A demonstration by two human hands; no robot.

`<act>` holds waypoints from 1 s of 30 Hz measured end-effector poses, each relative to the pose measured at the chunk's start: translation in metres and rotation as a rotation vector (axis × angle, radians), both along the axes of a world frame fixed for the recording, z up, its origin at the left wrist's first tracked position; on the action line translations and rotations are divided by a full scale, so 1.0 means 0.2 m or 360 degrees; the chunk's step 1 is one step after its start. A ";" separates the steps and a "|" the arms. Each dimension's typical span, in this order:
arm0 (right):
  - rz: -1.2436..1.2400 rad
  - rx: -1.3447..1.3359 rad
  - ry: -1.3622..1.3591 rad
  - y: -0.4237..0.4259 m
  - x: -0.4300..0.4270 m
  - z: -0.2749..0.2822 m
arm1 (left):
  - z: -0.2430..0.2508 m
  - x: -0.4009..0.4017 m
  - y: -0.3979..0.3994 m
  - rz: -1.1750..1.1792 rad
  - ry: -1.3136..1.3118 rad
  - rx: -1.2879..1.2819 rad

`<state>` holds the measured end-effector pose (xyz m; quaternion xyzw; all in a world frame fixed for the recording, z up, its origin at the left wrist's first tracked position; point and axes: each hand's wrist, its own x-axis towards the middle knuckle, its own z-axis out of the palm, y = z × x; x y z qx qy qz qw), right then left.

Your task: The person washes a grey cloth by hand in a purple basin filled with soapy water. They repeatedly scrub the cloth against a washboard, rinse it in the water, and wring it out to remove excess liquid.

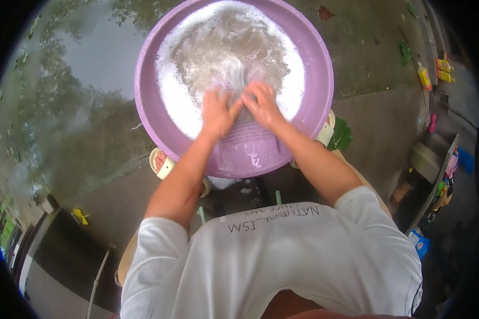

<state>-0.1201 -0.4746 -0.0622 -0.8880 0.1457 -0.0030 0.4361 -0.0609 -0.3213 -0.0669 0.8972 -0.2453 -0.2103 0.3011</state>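
Note:
A round purple plastic basin holds murky water ringed by white suds. Its near side has a ridged, built-in washboard. Over the upper ridges, my left hand and my right hand lie close together, thumbs almost meeting. Between them is a wet grey cloth, blurred by motion, which both hands grip. Fingertips and part of the cloth are hidden by water and blur.
Light-coloured sandals flank the basin on wet concrete. A green leaf lies by the right foot. Yellow bottles stand at far right, above a low shelf with assorted items. At lower left is a pale pipe.

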 end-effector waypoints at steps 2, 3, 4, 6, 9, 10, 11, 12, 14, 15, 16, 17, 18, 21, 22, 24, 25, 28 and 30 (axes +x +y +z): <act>0.0088 0.0152 -0.0241 0.08 -0.24 0.12 | 0.15 -0.25 0.07 -0.0123 -0.0034 -0.0357; 0.0120 0.0172 -0.0212 0.11 -0.32 0.16 | 0.24 -0.33 0.08 -0.0190 -0.0052 -0.0499; 0.0155 0.0199 -0.0190 0.13 -0.38 0.20 | 0.22 -0.34 0.09 -0.0223 0.0014 -0.0475; 0.0132 -0.0126 -0.0381 0.16 -0.36 0.12 | 0.16 -0.37 0.09 -0.0287 0.0146 -0.0427; 0.0136 -0.0441 0.0248 0.03 0.03 0.04 | 0.01 0.00 -0.09 -0.0302 -0.0244 -0.0015; -0.0071 -0.0470 0.0292 0.03 0.15 0.02 | 0.02 0.09 -0.15 -0.0112 -0.0380 0.0202; -0.0085 -0.0612 0.0138 0.02 0.20 0.00 | -0.01 0.13 -0.19 0.0086 -0.0531 0.0218; -0.0101 -0.0753 -0.0017 0.01 0.24 -0.02 | -0.04 0.12 -0.21 0.0212 -0.0576 0.0264; -0.0082 -0.0975 -0.0267 0.01 0.20 -0.06 | -0.03 0.08 -0.18 0.0237 -0.0372 0.0263; 0.0000 -0.0694 -0.0176 0.01 0.11 -0.06 | 0.02 0.02 -0.12 0.0143 -0.0138 0.0204; 0.0085 -0.0420 -0.0097 0.02 0.02 -0.03 | 0.07 -0.03 -0.07 0.0058 0.0084 0.0138; 0.0043 -0.0193 -0.0213 0.07 -0.09 0.07 | 0.13 -0.12 -0.01 -0.0047 0.0067 -0.0262; -0.0003 0.0035 -0.0319 0.13 -0.21 0.19 | 0.23 -0.24 0.03 -0.0106 0.0027 -0.0390; 0.0332 0.0042 -0.0400 0.16 -0.41 0.28 | 0.26 -0.46 0.14 -0.0339 0.0128 -0.0508; 0.0415 -0.0097 -0.0434 0.14 -0.41 0.17 | 0.19 -0.44 0.13 -0.0354 0.0124 -0.0502; 0.0381 -0.0426 -0.0331 0.08 -0.23 0.04 | 0.04 -0.24 0.06 -0.0405 0.0290 -0.0470; 0.0283 -0.0539 -0.0159 0.04 -0.05 0.00 | -0.01 -0.09 -0.02 -0.0315 0.0036 -0.0312; -0.0124 -0.0706 -0.0041 0.02 0.25 0.01 | 0.01 0.14 -0.19 0.0048 -0.0228 0.0245; -0.0048 -0.0736 -0.0070 0.02 0.22 0.02 | -0.01 0.10 -0.18 0.0124 -0.0226 0.0248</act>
